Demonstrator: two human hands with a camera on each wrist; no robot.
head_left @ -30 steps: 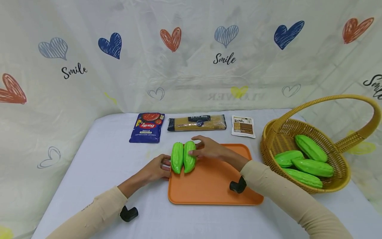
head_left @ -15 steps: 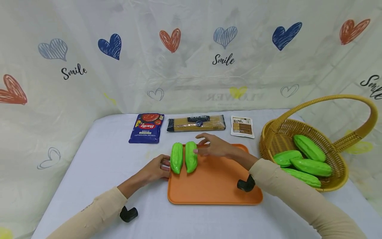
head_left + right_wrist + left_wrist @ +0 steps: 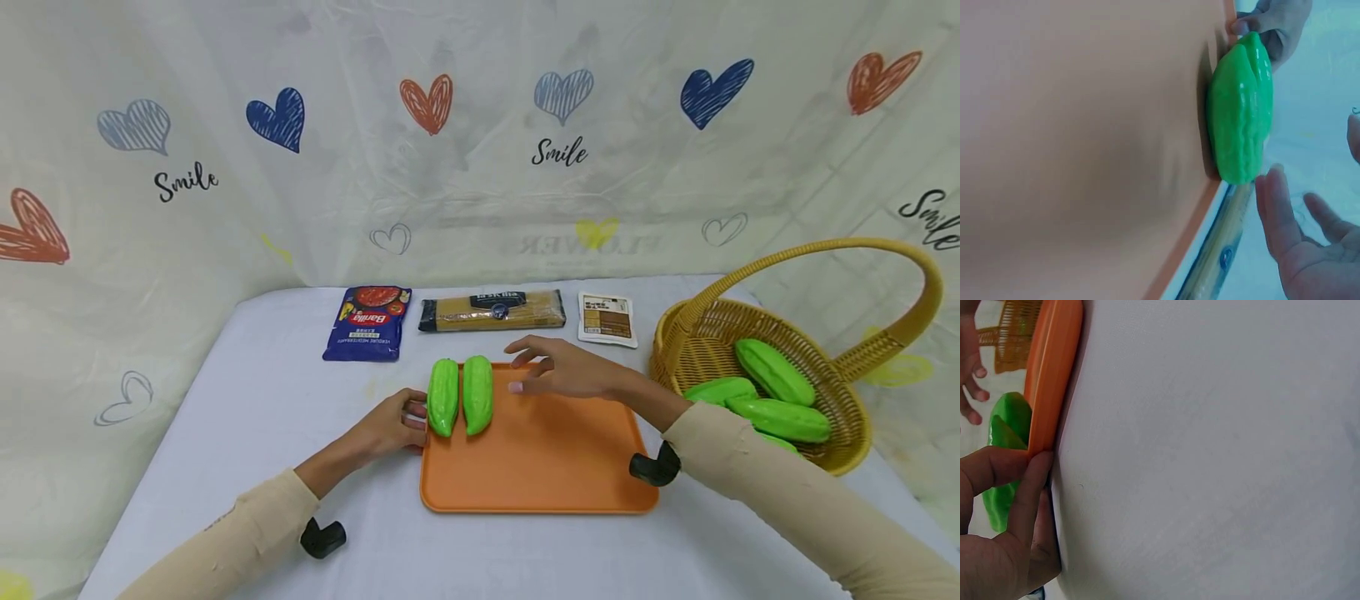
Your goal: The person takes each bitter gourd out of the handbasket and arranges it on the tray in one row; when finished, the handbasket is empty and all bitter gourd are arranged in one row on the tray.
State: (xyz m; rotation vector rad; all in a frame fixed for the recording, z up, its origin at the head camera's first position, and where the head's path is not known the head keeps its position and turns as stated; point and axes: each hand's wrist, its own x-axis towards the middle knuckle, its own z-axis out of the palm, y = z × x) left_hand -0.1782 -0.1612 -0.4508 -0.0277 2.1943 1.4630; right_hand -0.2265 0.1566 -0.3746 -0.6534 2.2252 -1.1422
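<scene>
Two green bitter melons, a left one [image 3: 443, 397] and a right one [image 3: 477, 395], lie side by side at the left end of an orange tray [image 3: 547, 471], with a narrow gap between them. At the tray's left edge my left hand [image 3: 386, 425] pinches the rim between thumb and fingers, as the left wrist view shows beside the tray wall [image 3: 1054, 375]. My right hand [image 3: 566, 371] hovers over the tray's back part, right of the melons, fingers spread and holding nothing. In the right wrist view its fingers [image 3: 1280, 215] are apart from the nearer melon [image 3: 1235, 119].
Right of the tray stands a wicker basket [image 3: 862, 408] with a tall handle, holding several more bitter melons [image 3: 776, 371]. Along the back lie a blue sauce pouch [image 3: 367, 325], a spaghetti pack [image 3: 491, 312] and a small white-brown packet [image 3: 606, 319].
My right hand has let go of the right melon and drawn away to the right. That melon has shifted slightly right, leaving a gap. My left hand stays at the tray's edge.
</scene>
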